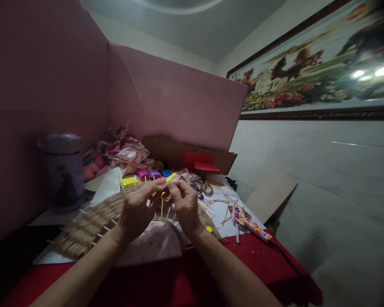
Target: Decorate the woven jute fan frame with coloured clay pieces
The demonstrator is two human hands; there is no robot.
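My left hand (140,204) and my right hand (186,205) meet above the middle of the table, fingertips pinched together. Between them is a small packet with something yellow in clear plastic (170,177); the fingers partly cover it. Under the hands lies a fan-shaped weaving of brown twine (92,224), with thin wooden sticks poking out of its edge. White cloth with red dots (152,241) fills its inner curve. A small yellow piece (209,229) rests on the weaving near my right wrist.
Behind the hands are a yellow packet (129,182), several other coloured packets and a heap of pink cloth (129,153). A purple lidded container (64,175) stands at left. To the right are scissors (206,187), loose sticks and a flower-patterned glue gun (251,224) with its cord.
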